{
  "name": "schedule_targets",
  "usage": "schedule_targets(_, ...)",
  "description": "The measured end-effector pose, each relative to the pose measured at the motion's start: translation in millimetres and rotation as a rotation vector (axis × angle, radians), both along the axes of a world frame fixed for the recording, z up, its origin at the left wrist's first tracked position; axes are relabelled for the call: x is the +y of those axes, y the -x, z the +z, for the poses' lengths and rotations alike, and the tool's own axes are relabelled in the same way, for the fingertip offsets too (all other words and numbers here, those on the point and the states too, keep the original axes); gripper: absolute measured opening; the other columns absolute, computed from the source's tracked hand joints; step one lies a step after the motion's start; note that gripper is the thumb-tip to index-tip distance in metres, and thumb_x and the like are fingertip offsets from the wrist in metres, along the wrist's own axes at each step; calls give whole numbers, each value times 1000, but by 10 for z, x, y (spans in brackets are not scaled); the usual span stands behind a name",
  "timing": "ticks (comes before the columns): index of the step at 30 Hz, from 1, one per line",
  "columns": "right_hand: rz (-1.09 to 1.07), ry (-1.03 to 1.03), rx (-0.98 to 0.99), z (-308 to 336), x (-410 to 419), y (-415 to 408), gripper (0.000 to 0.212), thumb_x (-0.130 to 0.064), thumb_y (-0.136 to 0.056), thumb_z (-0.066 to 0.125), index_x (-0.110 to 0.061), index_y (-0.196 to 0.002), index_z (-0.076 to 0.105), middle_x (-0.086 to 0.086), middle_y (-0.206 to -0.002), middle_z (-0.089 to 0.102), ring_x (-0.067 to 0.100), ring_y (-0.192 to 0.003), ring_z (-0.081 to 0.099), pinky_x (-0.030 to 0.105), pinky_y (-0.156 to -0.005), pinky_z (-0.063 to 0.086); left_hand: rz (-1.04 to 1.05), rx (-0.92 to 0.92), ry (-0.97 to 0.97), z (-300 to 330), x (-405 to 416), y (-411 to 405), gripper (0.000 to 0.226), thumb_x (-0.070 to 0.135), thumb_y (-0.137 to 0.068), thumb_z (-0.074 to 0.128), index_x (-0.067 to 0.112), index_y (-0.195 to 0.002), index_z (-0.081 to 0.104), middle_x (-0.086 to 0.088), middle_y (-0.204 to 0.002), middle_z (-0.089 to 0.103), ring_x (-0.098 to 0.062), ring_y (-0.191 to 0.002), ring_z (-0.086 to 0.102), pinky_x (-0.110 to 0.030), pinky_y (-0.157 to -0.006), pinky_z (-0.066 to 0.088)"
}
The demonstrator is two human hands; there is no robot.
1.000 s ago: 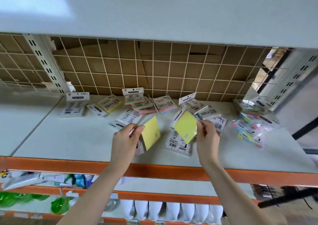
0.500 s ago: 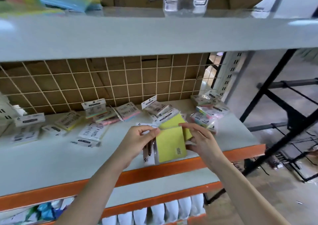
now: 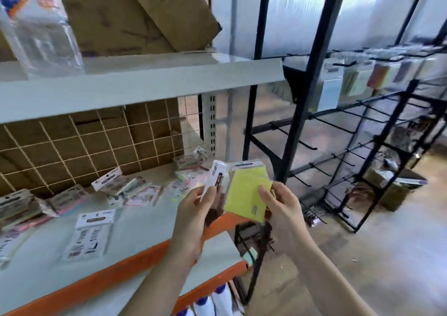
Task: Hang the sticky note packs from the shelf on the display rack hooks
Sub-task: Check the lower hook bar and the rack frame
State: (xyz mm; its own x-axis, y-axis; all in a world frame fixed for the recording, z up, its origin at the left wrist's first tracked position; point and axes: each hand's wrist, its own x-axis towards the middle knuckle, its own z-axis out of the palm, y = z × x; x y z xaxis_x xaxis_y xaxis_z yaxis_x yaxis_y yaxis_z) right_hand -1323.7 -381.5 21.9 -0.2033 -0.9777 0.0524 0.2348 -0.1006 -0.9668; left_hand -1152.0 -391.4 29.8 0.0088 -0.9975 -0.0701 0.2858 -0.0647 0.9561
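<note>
The left hand (image 3: 193,215) is pinching a clear-wrapped pack (image 3: 217,182) by its edge, thumb on the front and the other fingers curled behind it. The right hand (image 3: 281,209) is gripping the yellow pack (image 3: 249,194), thumb pressing on its face, so neither hand has fingers free. Both packs are being held in the air over the orange front lip of the shelf (image 3: 116,277), fanned against each other and touching.

Many more packs (image 3: 135,187) are lying scattered on the shelf behind. The black display rack (image 3: 358,146) is standing well apart to the right, its bare hooks (image 3: 300,144) jutting forward, with a few packs already hanging on the upper row, too blurred to read.

The main risk is probably a slip: the wrappers look slick, the grips are only at the edges, and two overlapping packs could slide apart while being carried. Threading may also go badly, since the hang holes in the white header cards are not visible here and each hook is thin. With both hands full, steadying a hook would be awkward. A swing of the arm could also snag on a lower hook.
</note>
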Motion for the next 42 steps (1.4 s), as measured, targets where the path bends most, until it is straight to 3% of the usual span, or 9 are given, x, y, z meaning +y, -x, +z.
schedule_targets(5, -68, 19, 54, -16, 147, 740, 44, -42, -71, 71, -4, -90, 61, 4, -76, 60, 14, -69, 59, 29, -59, 52, -38, 86, 19, -61, 102, 906, 33, 25, -72, 68, 13, -103, 67, -6, -92, 74, -20, -81, 71, -29, -64, 56)
schedule_targets(8, -135, 39, 135, -19, 233, 1213, 43, -50, -83, 63, -8, -87, 63, 12, -78, 55, 22, -73, 53, 37, -64, 46, -1, 62, 22, -50, 107, 1355, 30, 23, -73, 67, 14, -101, 68, -7, -97, 74, -26, -91, 68, -38, -80, 52)
schedule_targets(14, -455, 115, 204, 71, 354, 2205, 24, -23, -97, 54, -31, -84, 72, -3, -81, 68, 16, -75, 64, 40, -66, 55, -19, 41, -7, 30, -3, 2116, 13, 18, -88, 63, 22, -100, 66, 4, -91, 74, -15, -88, 67, -37, -80, 50)
schedule_targets(21, -478, 222, 144, 246, 278, 3020, 22, -23, -90, 60, -28, -112, 59, -1, -89, 70, 11, -79, 64, 27, -67, 53, -198, -100, 38, 170, -380, 2874, 33, 28, -88, 65, 18, -119, 59, 7, -103, 71, -10, -98, 64, -23, -77, 45)
schedule_targets(25, -491, 195, 298, 187, 56, 3206, 12, -12, -91, 62, -24, -91, 66, 0, -85, 67, 3, -72, 60, 17, -57, 50, -315, -55, -24, 252, -638, 3387, 43, 19, -89, 65, 15, -129, 51, -4, -114, 67, -21, -99, 64, -44, -95, 49)
schedule_targets(30, -546, 131, 259, 128, -369, 3696, 9, -9, -93, 57, -17, -93, 62, 5, -89, 63, 9, -78, 57, 20, -65, 48, -432, -11, 20, 309, -1115, 4005, 17, 5, -92, 56, 16, -102, 63, 1, -87, 74, -9, -70, 68, -24, -60, 53)
schedule_targets(35, -501, 63, 241, 164, -957, 4279, 12, -9, -96, 53, -19, -95, 59, 10, -96, 65, 23, -88, 59, 48, -81, 52, -522, 30, 9, 456, -1648, 4603, 26, -1, -94, 45, 15, -93, 66, 2, -74, 73, -6, -55, 64, -20, -49, 50)
schedule_targets(38, -466, 85, 210, 203, -1295, 4639, 13, -9, -95, 55, -21, -94, 61, 4, -86, 67, 17, -80, 59, 41, -70, 52, -529, 10, 10, 523, -2023, 4886, 23, 22, -99, 46, 16, -97, 68, -8, -89, 72, -14, -67, 65, -32, -68, 53)
schedule_targets(42, -431, 111, 196, 218, -1638, 5003, 7, -24, -87, 64, -30, -89, 64, -1, -86, 68, 11, -76, 61, 34, -65, 50, -591, -85, 139, 632, -2386, 5197, 64, 79, -73, 44, 25, -92, 73, 0, -84, 72, -16, -81, 67, -36, -80, 50)
